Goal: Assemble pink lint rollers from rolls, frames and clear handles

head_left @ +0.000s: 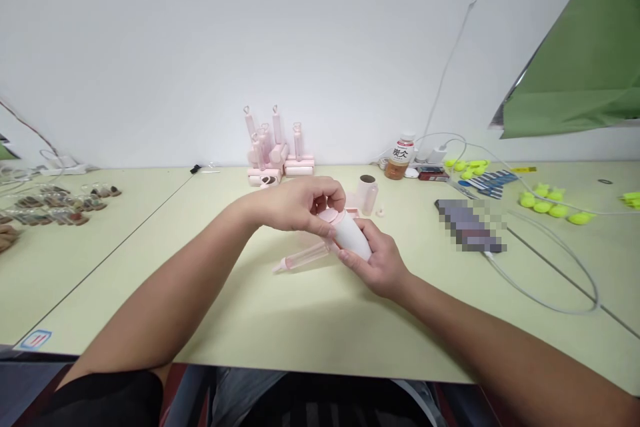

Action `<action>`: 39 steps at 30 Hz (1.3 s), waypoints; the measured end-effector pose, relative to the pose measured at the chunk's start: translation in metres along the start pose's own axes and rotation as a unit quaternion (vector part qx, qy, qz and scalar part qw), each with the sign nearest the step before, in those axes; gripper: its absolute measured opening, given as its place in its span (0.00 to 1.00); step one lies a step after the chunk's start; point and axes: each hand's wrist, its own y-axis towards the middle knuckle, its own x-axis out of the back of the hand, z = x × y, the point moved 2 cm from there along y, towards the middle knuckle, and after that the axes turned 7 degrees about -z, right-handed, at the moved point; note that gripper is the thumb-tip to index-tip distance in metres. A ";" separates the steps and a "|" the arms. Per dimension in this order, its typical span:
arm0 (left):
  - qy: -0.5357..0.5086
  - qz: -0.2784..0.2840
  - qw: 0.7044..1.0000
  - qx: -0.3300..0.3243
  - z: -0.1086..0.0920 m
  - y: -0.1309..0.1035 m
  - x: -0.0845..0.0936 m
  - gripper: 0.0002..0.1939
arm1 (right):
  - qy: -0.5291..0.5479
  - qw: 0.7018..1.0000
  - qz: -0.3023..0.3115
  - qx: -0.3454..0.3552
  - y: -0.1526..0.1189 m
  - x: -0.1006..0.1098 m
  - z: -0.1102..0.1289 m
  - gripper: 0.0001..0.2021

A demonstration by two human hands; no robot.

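Note:
A white cylinder with a pink end, which looks like a lint roller (353, 235), is held tilted over the table. My right hand (383, 260) wraps around its white side, thumb on the near face. At the pink end, my left hand (305, 203) has curled fingers, with the thumb pressing on the rim. Below them a translucent pink handle (303, 257) slants down to the left; whether it joins the roller is hidden by my hands. Just behind stands a pale roll (367, 197) with a brown core, beside a small pink piece (381, 211).
Several pink lint rollers (273, 157) with upright handles are grouped by the wall. At the right back are a labelled bottle (400, 157), a phone (470, 225) on a white cable and yellow-green pieces (550, 200). Small wrapped items (55, 203) lie at far left, near another person's hand (6, 238).

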 end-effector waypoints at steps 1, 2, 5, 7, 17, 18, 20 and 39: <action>0.005 0.011 1.000 0.000 -0.001 0.000 0.001 0.14 | -0.008 1.000 0.003 0.006 0.000 0.001 0.000 0.20; 0.006 0.022 1.000 0.000 -0.002 0.000 0.001 0.14 | -0.017 1.000 0.006 0.012 0.001 0.001 0.000 0.20; -0.012 0.031 0.999 0.009 -0.004 0.001 0.001 0.13 | -0.039 0.998 0.009 0.038 0.002 0.003 0.000 0.20; -0.023 0.028 0.999 0.017 -0.004 0.002 0.000 0.13 | -0.048 0.998 0.007 0.048 0.004 0.004 -0.001 0.20; 0.108 0.012 0.994 -0.015 0.008 0.013 -0.004 0.11 | -0.011 0.997 -0.059 0.053 0.014 0.002 -0.010 0.19; 0.119 0.002 0.993 -0.013 0.008 0.014 -0.004 0.10 | -0.007 0.996 -0.068 0.049 0.014 0.002 -0.011 0.19; 0.129 -0.030 0.991 -0.010 0.009 0.015 -0.008 0.09 | -0.004 0.996 -0.079 0.049 0.012 0.003 -0.011 0.18; 0.018 -0.123 0.989 0.074 0.025 -0.033 -0.086 0.14 | 0.140 0.970 -0.172 -0.096 0.024 0.023 -0.026 0.20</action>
